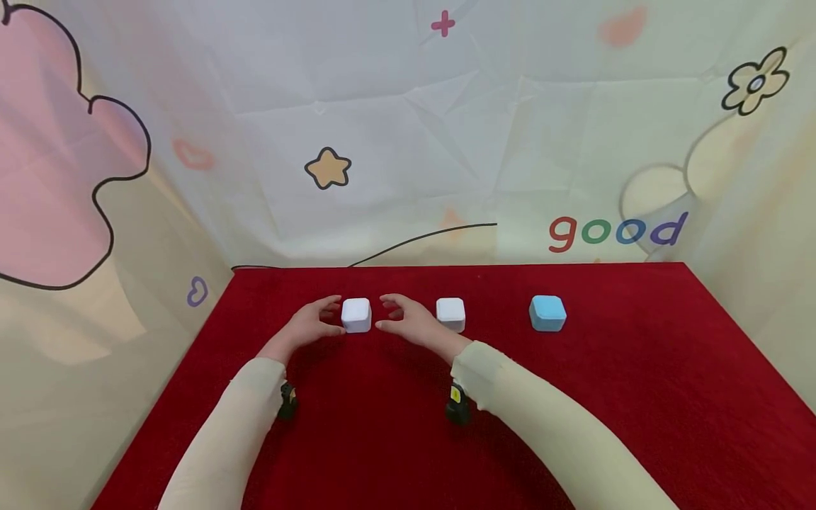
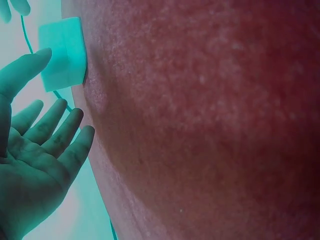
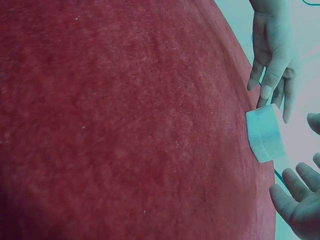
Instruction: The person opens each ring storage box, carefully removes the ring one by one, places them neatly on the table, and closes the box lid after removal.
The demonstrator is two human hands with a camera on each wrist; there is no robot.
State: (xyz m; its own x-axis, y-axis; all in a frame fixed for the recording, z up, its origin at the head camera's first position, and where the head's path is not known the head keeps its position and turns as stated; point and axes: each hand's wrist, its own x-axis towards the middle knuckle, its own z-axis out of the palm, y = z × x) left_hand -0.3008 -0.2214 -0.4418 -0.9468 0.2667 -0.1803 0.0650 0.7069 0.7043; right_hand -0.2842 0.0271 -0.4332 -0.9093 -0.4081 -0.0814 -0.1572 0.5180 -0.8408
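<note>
A white block with rounded edges (image 1: pixel 356 315) sits on the red cloth between the two hands. From its left side, my left hand (image 1: pixel 312 322) reaches toward it with fingers spread and bent slightly. The left thumb tip is right by the block's near left edge; whether it touches, I cannot tell. On the other side, my right hand (image 1: pixel 411 319) is held apart from the block, its palm facing it and a small gap between. Both palms hold nothing. In the right wrist view, the same block (image 3: pixel 265 134) appears teal-tinted, between the left hand (image 3: pixel 276 55) and right fingers.
Just right of my right hand stands a second white block (image 1: pixel 450 314), partly behind the wrist. Farther right is a light blue block (image 1: pixel 547 314). The red cloth (image 1: pixel 370 439) covers the table, and a printed curtain (image 1: pixel 395 163) hangs behind and at both sides.
</note>
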